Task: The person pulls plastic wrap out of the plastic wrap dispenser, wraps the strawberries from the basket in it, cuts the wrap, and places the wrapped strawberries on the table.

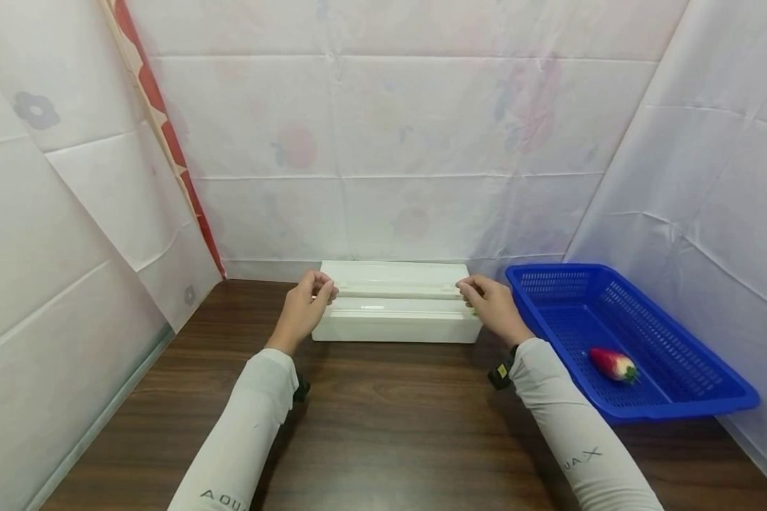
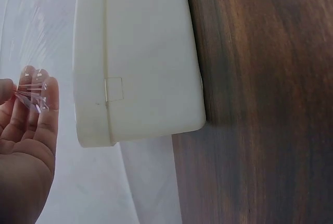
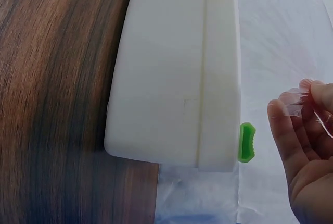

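Observation:
A white cling film dispenser (image 1: 396,329) lies lengthwise on the table in the head view. My left hand (image 1: 305,309) pinches one corner of clear cling film (image 2: 34,99) between thumb and fingers, above the dispenser's left end. Over its right end, my right hand (image 1: 493,309) pinches the other corner, bunched at the fingertips in the right wrist view. The film stretches between the two hands, with fine creases fanning out from each grip. A green slide cutter (image 3: 247,142) sticks out from the dispenser's top at the right end.
To the right stands a blue plastic basket (image 1: 537,319) with a red, pale-ended fruit or vegetable (image 1: 612,365) in it. Patterned white sheets (image 1: 383,142) enclose the back and sides of the dark wooden table (image 1: 383,426).

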Demonstrator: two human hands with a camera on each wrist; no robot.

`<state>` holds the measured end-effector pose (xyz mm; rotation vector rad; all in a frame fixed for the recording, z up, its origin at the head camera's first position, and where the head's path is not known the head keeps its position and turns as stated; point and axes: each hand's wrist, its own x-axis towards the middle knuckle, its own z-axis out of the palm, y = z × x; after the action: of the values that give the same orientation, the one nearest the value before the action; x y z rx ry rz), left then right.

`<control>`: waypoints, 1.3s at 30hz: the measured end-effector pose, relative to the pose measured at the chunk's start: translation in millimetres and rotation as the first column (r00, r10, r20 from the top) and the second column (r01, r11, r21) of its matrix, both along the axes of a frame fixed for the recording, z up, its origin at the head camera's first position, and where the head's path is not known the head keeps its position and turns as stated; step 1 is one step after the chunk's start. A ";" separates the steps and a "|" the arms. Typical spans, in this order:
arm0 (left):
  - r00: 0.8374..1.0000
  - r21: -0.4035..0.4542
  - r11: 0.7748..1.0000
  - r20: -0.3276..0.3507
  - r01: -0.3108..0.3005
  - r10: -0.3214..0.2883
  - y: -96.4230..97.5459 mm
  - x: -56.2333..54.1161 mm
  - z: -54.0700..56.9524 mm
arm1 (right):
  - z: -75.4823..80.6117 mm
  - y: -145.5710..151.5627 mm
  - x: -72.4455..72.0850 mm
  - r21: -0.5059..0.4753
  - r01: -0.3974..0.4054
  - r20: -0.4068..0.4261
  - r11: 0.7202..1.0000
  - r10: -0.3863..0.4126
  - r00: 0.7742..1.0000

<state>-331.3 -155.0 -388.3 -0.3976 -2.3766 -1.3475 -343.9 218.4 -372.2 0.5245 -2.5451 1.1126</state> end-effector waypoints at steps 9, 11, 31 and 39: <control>1.000 0.026 1.000 0.015 0.003 -0.004 0.4 0.4 3.5 | 3.3 4.4 -0.1 -0.072 -0.001 0.076 0.997 0.006 0.997; 1.000 0.031 0.999 0.013 0.005 -0.005 0.3 0.3 4.5 | 4.2 4.8 0.0 -0.080 0.006 0.088 0.997 0.001 0.996; 0.999 0.134 0.991 0.033 0.027 -0.031 -3.0 4.1 14.0 | 14.1 6.8 6.6 -0.092 0.036 0.131 0.995 -0.024 0.991; 0.998 0.158 0.986 0.030 0.043 -0.049 -5.8 6.6 17.7 | 16.8 5.7 9.6 -0.146 0.035 0.111 0.989 -0.019 0.994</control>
<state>-324.6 -160.8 -370.6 -0.3895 -2.2798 -1.5619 -334.2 224.1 -355.4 0.4007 -2.5268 1.3419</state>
